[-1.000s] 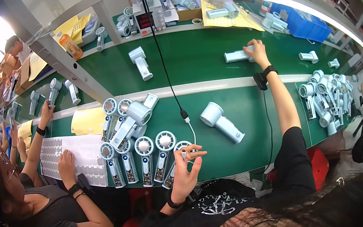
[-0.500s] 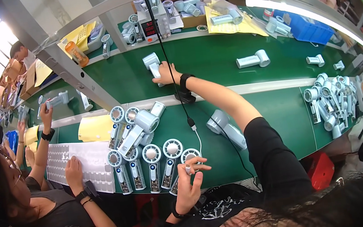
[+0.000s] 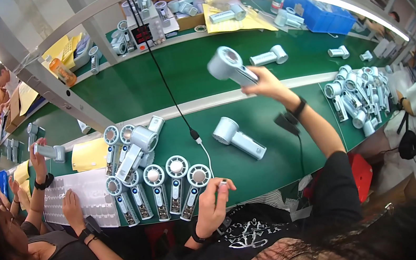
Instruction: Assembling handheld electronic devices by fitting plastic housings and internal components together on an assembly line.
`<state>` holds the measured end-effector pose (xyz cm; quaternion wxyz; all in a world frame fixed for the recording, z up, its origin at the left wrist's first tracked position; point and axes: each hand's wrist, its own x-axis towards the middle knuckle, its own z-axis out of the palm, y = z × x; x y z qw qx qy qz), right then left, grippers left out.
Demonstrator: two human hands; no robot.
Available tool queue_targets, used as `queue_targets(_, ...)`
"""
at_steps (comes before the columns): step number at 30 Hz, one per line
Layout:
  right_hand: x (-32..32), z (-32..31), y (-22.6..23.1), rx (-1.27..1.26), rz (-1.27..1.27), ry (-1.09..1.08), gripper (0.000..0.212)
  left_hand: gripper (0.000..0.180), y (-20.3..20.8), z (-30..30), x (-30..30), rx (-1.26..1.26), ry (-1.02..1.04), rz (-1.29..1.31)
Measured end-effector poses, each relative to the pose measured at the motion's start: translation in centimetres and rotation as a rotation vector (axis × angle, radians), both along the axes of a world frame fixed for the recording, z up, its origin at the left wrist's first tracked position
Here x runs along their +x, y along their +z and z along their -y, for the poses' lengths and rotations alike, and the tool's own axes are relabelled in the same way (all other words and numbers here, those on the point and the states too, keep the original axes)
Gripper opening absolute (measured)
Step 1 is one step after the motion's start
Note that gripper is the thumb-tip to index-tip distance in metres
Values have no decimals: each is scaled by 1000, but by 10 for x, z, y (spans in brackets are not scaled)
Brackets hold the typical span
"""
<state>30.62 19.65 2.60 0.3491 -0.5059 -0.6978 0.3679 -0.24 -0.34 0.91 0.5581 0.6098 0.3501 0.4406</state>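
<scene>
My right hand [image 3: 267, 85] grips a pale blue handheld fan [image 3: 224, 64] by its handle, raised above the green surface with its round head up to the left. Close to my body, my left hand [image 3: 215, 204] is closed, pinching the plug end of a white cable [image 3: 208, 156] between thumb and fingers. That cable hangs from a black connector [image 3: 194, 134]. Left of this hand stands a row of opened fans [image 3: 178, 174] with bare circuit boards in their handles. A closed fan [image 3: 238, 137] lies on the bench between my hands.
More fans [image 3: 359, 90] are heaped at the right end. Several lie on the far green belt [image 3: 174, 76]. A metal rail [image 3: 220, 101] separates bench and belt. At left a co-worker's hand [image 3: 71, 205] rests on a white tray [image 3: 90, 199]. A blue bin [image 3: 328, 17] stands on the far shelf.
My right hand has lifted the fan off the far belt and brought it right and nearer. My left hand's fingers have drawn together around the cable plug. The view has shifted right.
</scene>
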Motion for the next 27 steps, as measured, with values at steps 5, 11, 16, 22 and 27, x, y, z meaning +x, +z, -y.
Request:
queue_targets(5, -15, 149, -11, -308, -680, -96, 48, 10, -1, 3, 31, 250, -67, -192)
queue_targets(11, -68, 200, -16, -319, -1495, -120, 43, 4, -1, -4, 65, 433, -6, -243)
queue_targets(16, -89, 206, -21, -282, -1574, -231, 41, 5, 2, -9, 73, 493, 30, -258)
queue_targets(22, -100, 206, -37, -269, -1522, -163, 42, 4, -2, -8, 76, 489, 103, -250)
queue_targets(27, -110, 203, -42, -162, -1477, -167, 39, 3, 1, -7, 71, 500, 135, -290)
